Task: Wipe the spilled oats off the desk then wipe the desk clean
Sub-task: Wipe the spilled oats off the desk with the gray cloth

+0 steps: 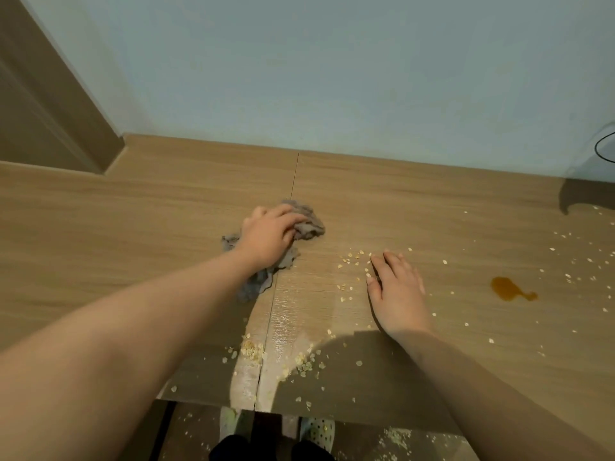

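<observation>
On the wood-grain laminate desk (100,234), the left hand (268,239) curls its fingers into a crumpled gray fuzzy cloth (309,224), which lies across the desk's center seam (295,181). A wet streak runs from the cloth toward the near edge, where pale flaky oats (304,362) clump. Further right, the right hand (397,291) lies flat with fingers straight, among more flakes. An amber liquid puddle (507,287) sits right of it, with oats scattered beyond.
</observation>
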Demonstrator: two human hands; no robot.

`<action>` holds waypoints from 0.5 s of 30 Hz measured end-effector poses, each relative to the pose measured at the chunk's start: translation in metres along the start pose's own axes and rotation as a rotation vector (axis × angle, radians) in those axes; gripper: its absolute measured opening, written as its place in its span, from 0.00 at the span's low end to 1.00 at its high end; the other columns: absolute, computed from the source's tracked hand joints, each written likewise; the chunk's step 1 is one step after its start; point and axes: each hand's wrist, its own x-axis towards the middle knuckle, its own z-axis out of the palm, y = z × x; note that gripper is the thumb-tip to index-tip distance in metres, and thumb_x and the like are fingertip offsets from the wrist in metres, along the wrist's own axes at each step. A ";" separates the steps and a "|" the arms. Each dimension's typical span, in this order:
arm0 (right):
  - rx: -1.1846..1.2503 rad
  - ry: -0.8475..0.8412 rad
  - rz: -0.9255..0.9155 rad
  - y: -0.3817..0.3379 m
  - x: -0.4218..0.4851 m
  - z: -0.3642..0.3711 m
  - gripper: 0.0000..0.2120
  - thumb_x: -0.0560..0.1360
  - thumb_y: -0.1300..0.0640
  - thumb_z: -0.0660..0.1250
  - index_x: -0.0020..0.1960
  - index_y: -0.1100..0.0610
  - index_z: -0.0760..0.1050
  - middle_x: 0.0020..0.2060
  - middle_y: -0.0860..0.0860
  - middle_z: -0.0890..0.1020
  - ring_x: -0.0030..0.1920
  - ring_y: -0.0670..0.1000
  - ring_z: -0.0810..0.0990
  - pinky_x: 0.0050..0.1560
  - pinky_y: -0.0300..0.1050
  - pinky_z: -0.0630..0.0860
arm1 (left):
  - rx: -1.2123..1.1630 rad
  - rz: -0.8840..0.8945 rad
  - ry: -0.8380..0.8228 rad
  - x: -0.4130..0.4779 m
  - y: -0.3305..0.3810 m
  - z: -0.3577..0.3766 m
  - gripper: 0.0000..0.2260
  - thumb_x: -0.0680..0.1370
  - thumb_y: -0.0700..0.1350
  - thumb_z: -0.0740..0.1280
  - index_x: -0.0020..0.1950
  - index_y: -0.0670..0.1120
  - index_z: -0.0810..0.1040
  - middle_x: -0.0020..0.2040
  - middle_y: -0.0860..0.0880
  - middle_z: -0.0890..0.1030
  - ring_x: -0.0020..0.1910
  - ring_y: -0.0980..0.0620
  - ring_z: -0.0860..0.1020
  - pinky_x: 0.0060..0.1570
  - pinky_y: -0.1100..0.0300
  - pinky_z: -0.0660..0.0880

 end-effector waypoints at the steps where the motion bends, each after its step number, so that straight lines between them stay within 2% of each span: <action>1: 0.005 -0.001 -0.003 0.000 0.000 -0.001 0.22 0.82 0.50 0.50 0.76 0.50 0.56 0.76 0.49 0.54 0.76 0.50 0.48 0.73 0.47 0.42 | -0.018 -0.062 0.031 0.002 0.005 0.003 0.16 0.82 0.46 0.56 0.68 0.60 0.70 0.71 0.58 0.66 0.64 0.46 0.63 0.58 0.55 0.61; 3: 0.011 -0.009 -0.009 0.001 0.000 -0.001 0.22 0.82 0.51 0.50 0.75 0.50 0.56 0.76 0.49 0.55 0.76 0.50 0.48 0.73 0.47 0.42 | -0.036 0.022 -0.008 -0.018 0.016 0.006 0.16 0.81 0.46 0.56 0.66 0.60 0.71 0.69 0.59 0.68 0.61 0.49 0.64 0.58 0.55 0.62; 5: 0.008 -0.020 -0.012 0.002 -0.003 -0.001 0.22 0.82 0.50 0.50 0.76 0.50 0.56 0.76 0.49 0.54 0.76 0.50 0.47 0.73 0.47 0.42 | -0.060 0.303 -0.117 -0.057 0.019 0.011 0.17 0.80 0.49 0.54 0.65 0.62 0.72 0.67 0.62 0.69 0.57 0.55 0.64 0.58 0.57 0.64; 7: -0.016 -0.020 -0.015 0.001 -0.002 -0.001 0.23 0.82 0.50 0.49 0.76 0.50 0.54 0.76 0.48 0.53 0.76 0.50 0.47 0.73 0.48 0.41 | -0.078 0.547 -0.255 -0.087 0.011 0.008 0.19 0.78 0.53 0.51 0.65 0.61 0.72 0.67 0.60 0.71 0.57 0.57 0.62 0.56 0.59 0.62; 9: -0.036 -0.010 -0.004 0.000 0.000 -0.002 0.23 0.82 0.49 0.49 0.76 0.50 0.53 0.76 0.48 0.53 0.76 0.50 0.47 0.74 0.49 0.42 | -0.027 0.620 -0.268 -0.075 -0.006 0.003 0.21 0.77 0.55 0.49 0.66 0.58 0.73 0.67 0.56 0.73 0.56 0.55 0.65 0.54 0.58 0.63; 11: -0.037 -0.001 0.013 -0.002 0.002 -0.001 0.23 0.82 0.48 0.49 0.76 0.50 0.54 0.76 0.48 0.55 0.76 0.50 0.48 0.74 0.49 0.44 | 0.030 0.505 -0.126 -0.046 -0.017 0.000 0.21 0.77 0.55 0.49 0.66 0.58 0.72 0.68 0.55 0.72 0.57 0.50 0.69 0.54 0.54 0.67; 13: -0.036 -0.006 0.022 -0.004 0.003 -0.002 0.23 0.82 0.48 0.50 0.76 0.49 0.55 0.76 0.48 0.55 0.76 0.50 0.49 0.74 0.49 0.44 | 0.025 0.177 0.049 -0.011 -0.026 -0.003 0.17 0.80 0.51 0.54 0.68 0.56 0.70 0.71 0.53 0.68 0.62 0.43 0.67 0.59 0.49 0.66; 15: -0.034 -0.013 0.022 -0.004 0.002 -0.002 0.23 0.82 0.48 0.49 0.75 0.49 0.55 0.76 0.47 0.54 0.76 0.50 0.48 0.73 0.48 0.43 | -0.073 -0.243 0.198 0.019 -0.031 -0.010 0.17 0.81 0.47 0.57 0.70 0.54 0.67 0.73 0.51 0.63 0.65 0.40 0.65 0.62 0.47 0.64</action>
